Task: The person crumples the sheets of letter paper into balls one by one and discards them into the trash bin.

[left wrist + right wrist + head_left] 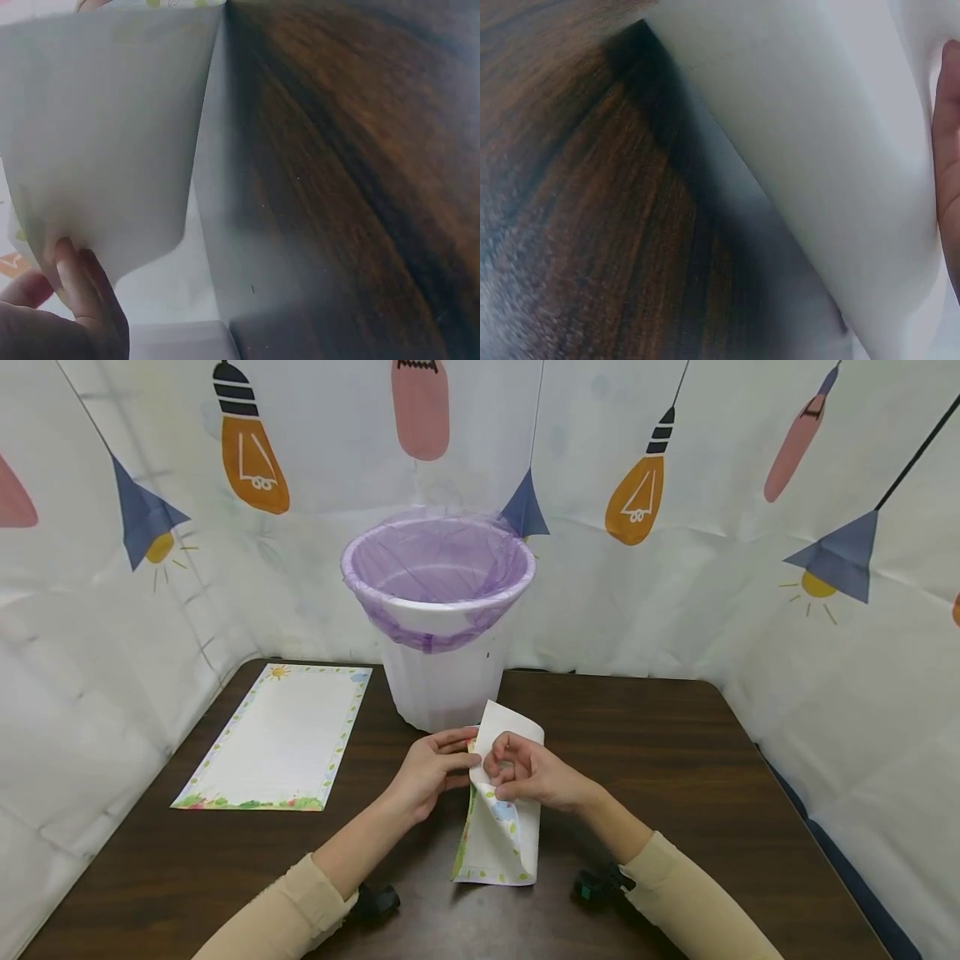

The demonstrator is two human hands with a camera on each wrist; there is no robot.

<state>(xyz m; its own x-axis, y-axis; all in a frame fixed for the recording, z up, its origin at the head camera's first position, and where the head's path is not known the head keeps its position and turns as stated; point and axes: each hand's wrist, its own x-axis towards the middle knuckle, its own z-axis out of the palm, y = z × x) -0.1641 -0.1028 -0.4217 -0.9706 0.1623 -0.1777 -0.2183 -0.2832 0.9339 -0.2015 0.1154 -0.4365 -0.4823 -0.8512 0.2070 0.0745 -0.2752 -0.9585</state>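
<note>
A sheet of paper [498,852] with a leafy printed border is folded over lengthwise in front of the bin, its plain white back partly outward. At its upper left edge my left hand [431,772] pinches the paper between thumb and fingers. My right hand [543,775], fingers curled, pinches the turned-over flap near the middle. In the left wrist view the raised paper [112,135] hangs from my left fingers [82,292]. The right wrist view has the curved paper [802,150] beside part of my right hand [949,165]; its fingertips are hidden there.
A white bin [446,685] with a purple liner [427,627] stands at the table's back, just beyond the hands. To the left, another bordered sheet [281,739] lies flat on the dark wooden table [652,760]. A printed curtain [750,585] surrounds the table.
</note>
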